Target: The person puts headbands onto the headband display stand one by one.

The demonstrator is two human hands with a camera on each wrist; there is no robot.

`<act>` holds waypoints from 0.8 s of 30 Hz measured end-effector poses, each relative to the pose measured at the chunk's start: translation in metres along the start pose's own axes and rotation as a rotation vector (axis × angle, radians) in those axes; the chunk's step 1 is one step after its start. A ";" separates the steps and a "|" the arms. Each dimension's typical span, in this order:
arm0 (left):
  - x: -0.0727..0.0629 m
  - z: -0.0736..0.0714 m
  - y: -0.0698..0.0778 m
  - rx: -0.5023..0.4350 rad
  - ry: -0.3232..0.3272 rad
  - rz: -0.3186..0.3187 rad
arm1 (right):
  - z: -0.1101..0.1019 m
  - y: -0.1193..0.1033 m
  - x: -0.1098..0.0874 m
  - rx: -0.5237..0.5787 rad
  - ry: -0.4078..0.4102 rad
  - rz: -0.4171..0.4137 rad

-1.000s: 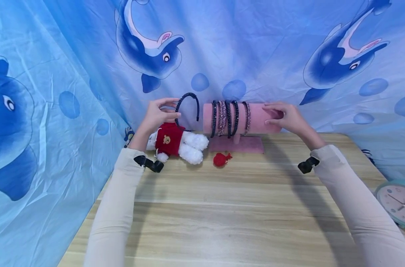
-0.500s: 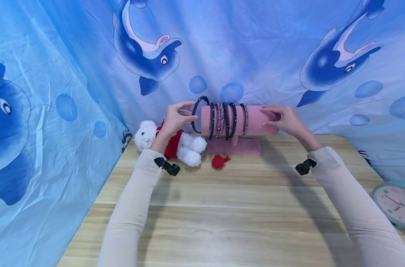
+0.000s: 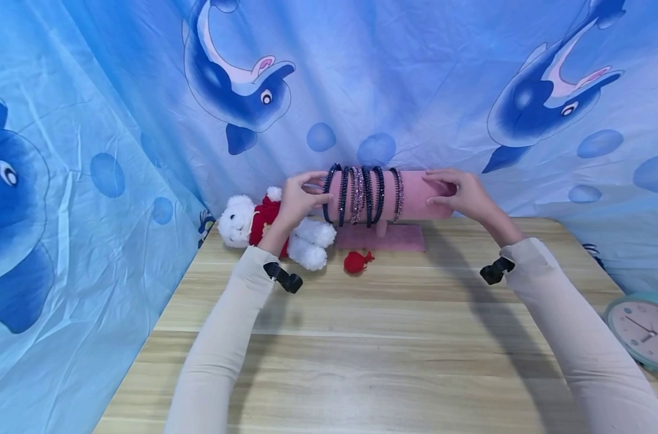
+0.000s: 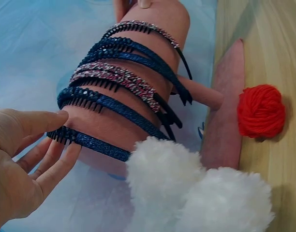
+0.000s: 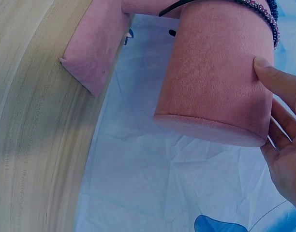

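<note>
A pink plush headband stand [image 3: 416, 193], a padded roll on a post, stands at the back of the table with several headbands around it. My left hand [image 3: 297, 199] pinches a dark sparkly headband [image 4: 102, 146] that sits over the roll's left end, thumb above and fingers below its toothed edge. Beside it is another dark headband [image 4: 116, 113], then a pink glittery one [image 4: 114, 79]. My right hand [image 3: 466, 191] grips the roll's right end. In the right wrist view its thumb [image 5: 276, 79] lies on the pink fabric while the fingers are partly hidden behind the roll.
A white teddy bear [image 3: 237, 222] in a red sweater lies left of the stand, below my left hand. A small ball of red yarn [image 3: 354, 262] lies in front of the pink base [image 3: 405, 236]. At the right table edge is a clock [image 3: 646, 331].
My left hand has moved right, bringing the dark headband from above the bear onto the left end of the roll. The right hand has kept its grip there.
</note>
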State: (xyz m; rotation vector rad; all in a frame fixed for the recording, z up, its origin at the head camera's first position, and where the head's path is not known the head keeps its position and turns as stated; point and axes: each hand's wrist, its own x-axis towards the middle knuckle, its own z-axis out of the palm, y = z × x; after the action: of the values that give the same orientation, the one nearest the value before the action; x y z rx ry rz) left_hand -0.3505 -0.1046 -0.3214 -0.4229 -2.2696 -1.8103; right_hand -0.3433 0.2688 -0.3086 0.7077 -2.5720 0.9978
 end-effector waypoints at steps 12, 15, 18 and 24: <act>-0.008 0.007 -0.002 -0.019 0.016 -0.005 | 0.001 0.002 0.000 -0.004 -0.002 0.004; -0.008 0.006 -0.004 -0.007 -0.004 0.004 | 0.001 0.002 0.000 -0.009 -0.004 0.014; -0.006 0.002 -0.006 0.007 -0.045 0.010 | 0.000 0.001 0.000 -0.013 -0.003 0.017; 0.006 -0.014 -0.006 -0.006 -0.157 0.001 | 0.000 0.000 0.000 -0.026 0.000 0.021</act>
State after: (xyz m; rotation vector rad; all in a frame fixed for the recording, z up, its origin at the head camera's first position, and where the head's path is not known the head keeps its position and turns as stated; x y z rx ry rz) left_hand -0.3581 -0.1187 -0.3218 -0.5866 -2.3652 -1.8433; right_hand -0.3433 0.2686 -0.3082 0.6753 -2.5928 0.9686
